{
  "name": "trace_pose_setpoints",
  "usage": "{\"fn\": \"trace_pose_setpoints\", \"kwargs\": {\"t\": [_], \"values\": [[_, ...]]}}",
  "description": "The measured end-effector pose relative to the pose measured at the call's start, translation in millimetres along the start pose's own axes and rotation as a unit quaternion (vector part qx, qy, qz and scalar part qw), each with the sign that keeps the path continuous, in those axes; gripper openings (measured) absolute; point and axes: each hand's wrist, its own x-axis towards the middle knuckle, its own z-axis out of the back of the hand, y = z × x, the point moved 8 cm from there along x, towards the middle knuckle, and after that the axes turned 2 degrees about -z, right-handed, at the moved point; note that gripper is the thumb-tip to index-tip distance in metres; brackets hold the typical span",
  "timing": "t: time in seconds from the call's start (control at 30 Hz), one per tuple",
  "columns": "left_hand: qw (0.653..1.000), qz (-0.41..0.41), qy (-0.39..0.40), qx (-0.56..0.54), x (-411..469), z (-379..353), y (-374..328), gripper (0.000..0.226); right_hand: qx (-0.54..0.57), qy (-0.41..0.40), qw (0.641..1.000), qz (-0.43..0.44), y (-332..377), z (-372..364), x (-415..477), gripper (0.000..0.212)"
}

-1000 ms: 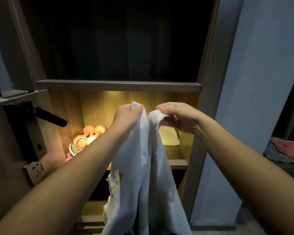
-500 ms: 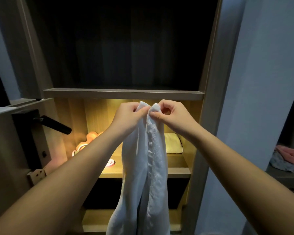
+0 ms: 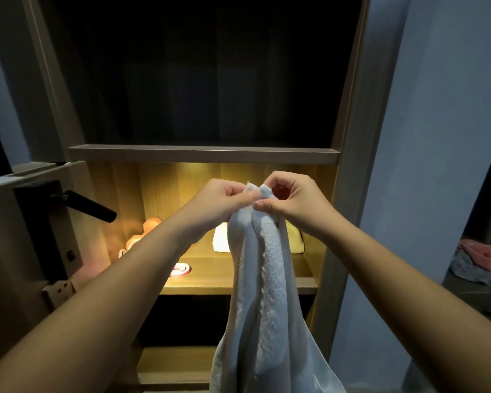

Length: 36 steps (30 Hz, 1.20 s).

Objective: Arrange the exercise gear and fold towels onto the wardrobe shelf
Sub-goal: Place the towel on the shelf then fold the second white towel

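Observation:
A white towel (image 3: 267, 302) hangs lengthwise in front of the wardrobe, its two top corners brought together. My left hand (image 3: 224, 199) pinches one corner and my right hand (image 3: 292, 199) pinches the other, the hands touching. Behind them is the lit wooden shelf (image 3: 210, 282). On it lie a folded white towel (image 3: 220, 241), a yellowish folded towel (image 3: 295, 242) partly hidden by the hanging one, pink-orange exercise gear (image 3: 145, 234) at the left, and a pink coiled band (image 3: 180, 269).
A dark shelf board (image 3: 204, 154) sits above the lit one, with dark compartments above and below. An open door with a black lever handle (image 3: 88, 205) stands at the left. Pink and grey cloths (image 3: 482, 259) lie at the far right, beyond a pale wall (image 3: 437, 137).
My hands have drawn together so the two towel corners meet; the towel now hangs narrower. The view has tilted up slightly.

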Motion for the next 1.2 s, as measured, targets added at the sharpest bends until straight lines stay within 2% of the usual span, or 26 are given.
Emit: {"fn": "trace_pose_setpoints", "kwargs": {"t": [0.1,0.23,0.53,0.77,0.9,0.97,1.03,1.2], "values": [[1.000,-0.008,-0.025,0.004,-3,-5,5,0.033,-0.002,0.011,1.000,-0.013,-6,-3,-3,0.021],[0.998,-0.002,-0.059,0.018,-7,-10,11,0.026,0.049,0.044,0.995,-0.071,-24,-4,-9,0.017],[0.998,0.058,0.009,-0.029,-5,-19,25,0.029,0.016,0.017,0.999,-0.024,-19,-9,-20,0.011],[0.998,0.022,0.042,-0.028,-12,-24,27,0.032,0.010,-0.033,0.997,-0.065,-27,-7,-20,0.012],[0.999,-0.003,0.043,0.025,-13,-26,23,0.024,0.026,-0.033,0.995,-0.090,-31,-9,-22,0.015],[0.998,-0.009,0.011,0.064,-11,-25,24,0.023,0.078,-0.014,0.990,-0.116,-37,-10,-23,0.017],[0.994,-0.002,-0.019,0.104,-9,-25,26,0.024,0.120,0.042,0.982,-0.142,-45,-14,-27,0.015],[0.990,0.024,-0.117,0.074,-4,-13,39,0.029,0.117,0.170,0.959,-0.197,-72,-46,-42,0.015]]}}
